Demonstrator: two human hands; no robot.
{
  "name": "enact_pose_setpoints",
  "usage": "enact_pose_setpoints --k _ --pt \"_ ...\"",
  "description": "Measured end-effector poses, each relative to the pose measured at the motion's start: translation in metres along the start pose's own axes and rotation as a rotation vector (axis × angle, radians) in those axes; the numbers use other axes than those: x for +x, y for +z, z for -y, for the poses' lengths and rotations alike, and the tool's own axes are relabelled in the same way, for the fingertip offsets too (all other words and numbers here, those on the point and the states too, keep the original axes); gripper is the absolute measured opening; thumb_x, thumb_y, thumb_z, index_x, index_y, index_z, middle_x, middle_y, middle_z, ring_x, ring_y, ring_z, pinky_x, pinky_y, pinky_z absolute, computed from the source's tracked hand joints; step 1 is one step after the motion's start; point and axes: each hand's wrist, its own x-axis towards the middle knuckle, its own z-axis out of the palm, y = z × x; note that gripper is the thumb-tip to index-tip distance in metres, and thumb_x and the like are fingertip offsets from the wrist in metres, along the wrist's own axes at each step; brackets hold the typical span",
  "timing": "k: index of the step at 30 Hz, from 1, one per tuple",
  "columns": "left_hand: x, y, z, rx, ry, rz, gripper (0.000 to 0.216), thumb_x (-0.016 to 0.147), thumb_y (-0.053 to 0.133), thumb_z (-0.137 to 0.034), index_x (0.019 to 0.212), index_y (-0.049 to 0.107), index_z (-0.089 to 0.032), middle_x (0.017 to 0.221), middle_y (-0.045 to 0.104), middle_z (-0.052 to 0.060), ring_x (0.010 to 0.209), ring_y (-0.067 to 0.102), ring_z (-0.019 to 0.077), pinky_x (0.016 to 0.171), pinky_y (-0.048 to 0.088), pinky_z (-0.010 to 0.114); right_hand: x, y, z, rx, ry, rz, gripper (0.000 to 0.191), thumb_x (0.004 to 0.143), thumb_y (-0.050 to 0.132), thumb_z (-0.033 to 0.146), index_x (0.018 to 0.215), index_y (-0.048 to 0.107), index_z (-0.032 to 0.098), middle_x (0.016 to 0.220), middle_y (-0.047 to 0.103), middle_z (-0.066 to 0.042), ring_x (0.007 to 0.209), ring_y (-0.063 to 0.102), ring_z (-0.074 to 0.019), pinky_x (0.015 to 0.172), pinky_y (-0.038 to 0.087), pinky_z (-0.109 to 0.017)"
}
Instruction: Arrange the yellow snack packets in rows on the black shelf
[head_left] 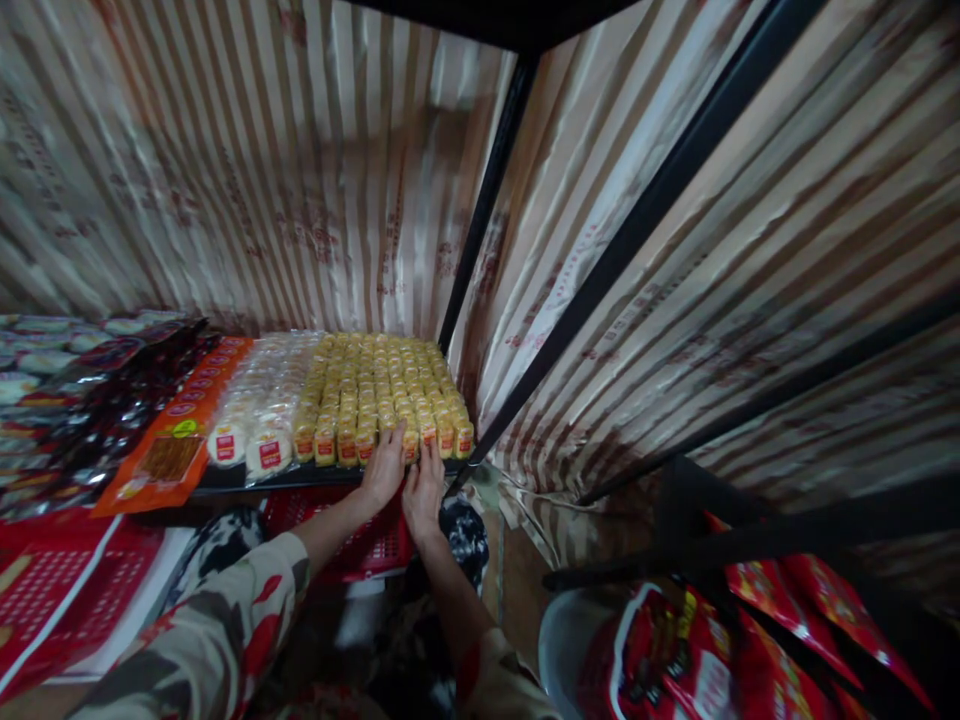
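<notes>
Rows of small yellow-wrapped snack packets point(375, 375) with red labels stand close together on a dark shelf point(225, 480). At the front row, my left hand point(385, 468) has its fingers closed against a yellow packet point(410, 440). Just right of it, my right hand point(424, 492) reaches up with its fingers together on the front of the neighbouring packet point(428, 430). The hands are close side by side, and part of the front row is hidden behind them. White round packaged cakes point(268, 452) lie directly left of the yellow rows.
An orange snack bag point(166, 440) and dark shiny packets point(112, 400) lie farther left. Red baskets point(82, 590) sit below the shelf. Black frame bars point(577, 320) cross on the right before striped sheeting point(300, 180). Red bags point(675, 640) fill the lower right.
</notes>
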Motion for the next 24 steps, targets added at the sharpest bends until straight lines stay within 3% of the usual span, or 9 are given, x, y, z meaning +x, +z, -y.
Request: enact_pose_setpoints --k 3,9,17,24 --pt "-0.008 -0.002 -0.001 -0.031 0.027 -0.017 0.055 0.084 0.039 -0.010 0.137 0.031 -0.020 0.122 0.047 0.013 0.096 0.059 0.0179 0.081 0.050 0.030 0.002 0.006 -0.001 -0.040 0.006 0.005 0.046 0.091 0.031 0.024 0.133 0.042 0.008 0.142 0.034 -0.018 0.133 0.028 -0.0241 0.103 0.032 -0.046" --pt "-0.021 -0.003 0.002 -0.030 0.113 -0.026 0.040 0.090 0.032 -0.019 0.127 0.044 -0.013 0.114 0.050 0.014 0.095 0.059 0.0187 0.083 0.051 0.032 0.009 0.012 -0.002 -0.100 -0.033 -0.011 0.051 0.093 0.028 0.028 0.141 0.029 0.012 0.147 0.028 -0.014 0.136 0.019 -0.0230 0.104 0.030 -0.047" --pt "-0.016 0.009 0.013 -0.065 0.146 0.032 0.041 0.091 0.028 -0.018 0.130 0.040 -0.011 0.116 0.053 0.015 0.106 0.056 0.0196 0.092 0.048 0.036 0.015 0.013 -0.002 -0.145 -0.041 0.030 0.050 0.093 0.025 0.024 0.141 0.029 0.013 0.148 0.025 -0.012 0.137 0.019 -0.0204 0.106 0.029 -0.043" --pt "-0.026 0.003 0.012 -0.066 0.196 0.030 0.043 0.090 0.028 -0.017 0.131 0.039 -0.009 0.125 0.049 0.016 0.117 0.049 0.0195 0.100 0.042 0.036 0.011 0.016 -0.003 -0.072 -0.029 -0.018 0.050 0.093 0.027 0.027 0.140 0.030 0.012 0.145 0.031 -0.015 0.135 0.021 -0.0216 0.105 0.030 -0.046"
